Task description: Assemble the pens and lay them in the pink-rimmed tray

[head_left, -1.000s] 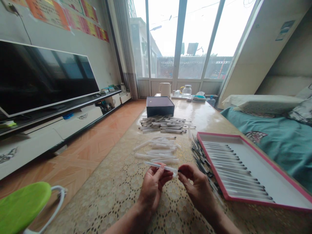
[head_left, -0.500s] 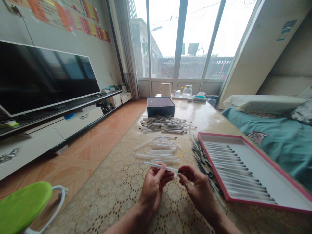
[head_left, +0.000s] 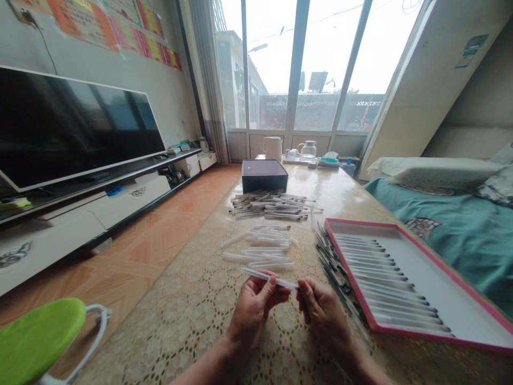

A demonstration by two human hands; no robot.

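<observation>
A white translucent pen barrel (head_left: 253,273) slants across between my hands. My left hand (head_left: 252,305) is closed around its middle, thumb on top and fingers beneath. At the barrel's right end, the thumb and fingertips of my right hand (head_left: 326,315) are pinched together and hide the tip. Just beyond my hands lie several loose white barrels (head_left: 260,256). Thin dark pen parts (head_left: 334,270) are heaped to the right, against a shallow pink-rimmed box (head_left: 425,267). Inside that box, translucent pens with dark tips (head_left: 395,291) lie in a row.
A dark box (head_left: 264,184) stands farther up the patterned table (head_left: 192,321), with a pile of dark-tipped pens (head_left: 276,206) before it. A kettle (head_left: 272,147) and a glass jug (head_left: 308,151) are at the far end. A green stool (head_left: 44,339) is at lower left.
My right hand has closed in on the barrel's right end, and the dark tip seen there before is now hidden. My left hand has barely moved.
</observation>
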